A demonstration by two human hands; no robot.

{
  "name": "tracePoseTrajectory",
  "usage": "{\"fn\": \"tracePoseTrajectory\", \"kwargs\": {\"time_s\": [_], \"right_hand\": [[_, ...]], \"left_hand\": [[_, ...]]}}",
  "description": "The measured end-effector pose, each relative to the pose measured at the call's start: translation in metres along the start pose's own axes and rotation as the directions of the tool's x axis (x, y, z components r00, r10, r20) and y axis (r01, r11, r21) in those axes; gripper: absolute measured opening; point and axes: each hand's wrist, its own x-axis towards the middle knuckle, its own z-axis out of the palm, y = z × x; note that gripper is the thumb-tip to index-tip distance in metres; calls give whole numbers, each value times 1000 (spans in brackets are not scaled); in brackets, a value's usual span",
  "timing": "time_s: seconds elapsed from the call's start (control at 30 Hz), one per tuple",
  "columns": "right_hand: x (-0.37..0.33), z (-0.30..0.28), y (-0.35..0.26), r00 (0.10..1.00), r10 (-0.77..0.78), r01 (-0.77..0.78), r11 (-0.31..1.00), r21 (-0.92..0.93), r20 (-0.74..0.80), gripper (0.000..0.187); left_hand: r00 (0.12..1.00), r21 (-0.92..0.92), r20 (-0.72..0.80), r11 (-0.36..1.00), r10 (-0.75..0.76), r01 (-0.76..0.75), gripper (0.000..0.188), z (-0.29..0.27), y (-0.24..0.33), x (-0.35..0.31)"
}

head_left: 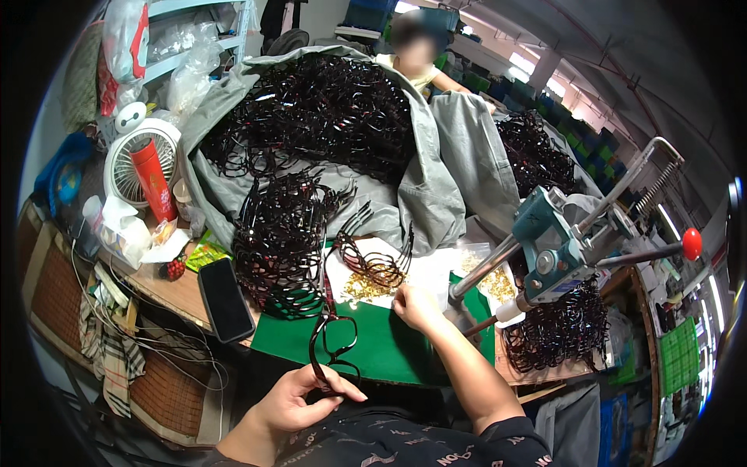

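Observation:
My left hand, low in the view, is closed on a dark eyeglass frame, held upright over the front edge of the green mat. My right hand rests on the mat's far side with its fingers curled together; whatever they pinch is hidden. Just beyond those fingers lies a pile of small gold-coloured metal parts on white paper. Several dark eyeglass frames lean over that pile. A large stack of dark frames stands left of it.
A teal hand press with a red-knobbed lever stands at right, more frames beside it. A black phone, red bottle and white fan sit left. Behind, a grey cloth holds heaped frames; another person sits beyond.

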Motion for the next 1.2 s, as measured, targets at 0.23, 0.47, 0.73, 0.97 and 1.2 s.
{"fn": "tracePoseTrajectory", "kwargs": {"time_s": [0.23, 0.47, 0.73, 0.97, 1.2], "right_hand": [[-66, -32, -64, 988, 96, -152, 771, 619, 123, 8], [-137, -82, -103, 948, -174, 316, 632, 708, -268, 13], [-169, -91, -99, 878, -275, 463, 694, 551, -392, 19], [-199, -83, -86, 861, -269, 490, 664, 565, -431, 16], [-225, -90, -69, 830, -302, 556, 530, 641, -470, 17]], "left_hand": [[995, 273, 29, 959, -93, 81, 21, -11, 0, 25], [941, 202, 217, 955, -258, 216, 31, 15, -26, 43], [922, 106, 284, 964, -264, 243, 60, 51, -31, 33], [893, 128, 381, 970, -239, 205, 72, 75, -35, 19], [921, -79, 324, 964, -217, 255, 62, 110, -45, 9]]}}
